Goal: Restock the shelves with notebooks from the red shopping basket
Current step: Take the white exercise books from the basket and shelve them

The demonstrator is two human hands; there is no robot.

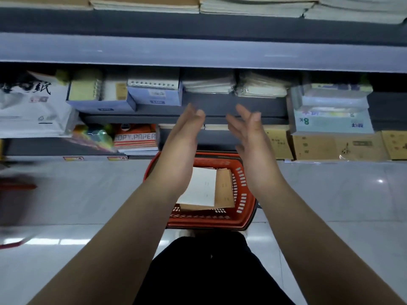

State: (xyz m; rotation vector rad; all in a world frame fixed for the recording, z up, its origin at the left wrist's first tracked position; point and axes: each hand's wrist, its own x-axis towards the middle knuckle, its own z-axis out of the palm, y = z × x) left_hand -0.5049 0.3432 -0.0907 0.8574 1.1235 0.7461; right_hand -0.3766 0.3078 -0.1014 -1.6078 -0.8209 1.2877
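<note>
Several shelf tiers (pixel 198 51) fill the top half of view, grey metal, stocked with paper goods. Glossy pale floor (pixel 330 205) below them. Red shopping basket (pixel 240 190) sits on the floor right in front of the bottom shelf, between my forearms as seen from above. My dark trousers (pixel 209 271) at the bottom centre.

On the middle tier: white paper pack with black lettering (pixel 33 106) far left, blue open boxes of spiral pads (pixel 123 95), two low stacks of wrapped notebooks (pixel 209 85) further back in the centre, pale blue-green stack (pixel 330 115) on the right. Bare grey shelf patch just in front of the centre stacks.

Lower tier: orange copy paper pack (pixel 135 137) on the left, brown kraft notebooks (pixel 319 146) on the right.

Inside the basket: a white notebook (pixel 202 186) lying flat on top of brown ones (pixel 224 186), partly hidden by my left wrist.

My left hand (pixel 185 133) and right hand (pixel 248 133) are both raised over the basket, in front of the middle shelf edge, palms facing each other, fingers straight and relaxed, gripping nothing, well apart from each other. Slightly blurred
</note>
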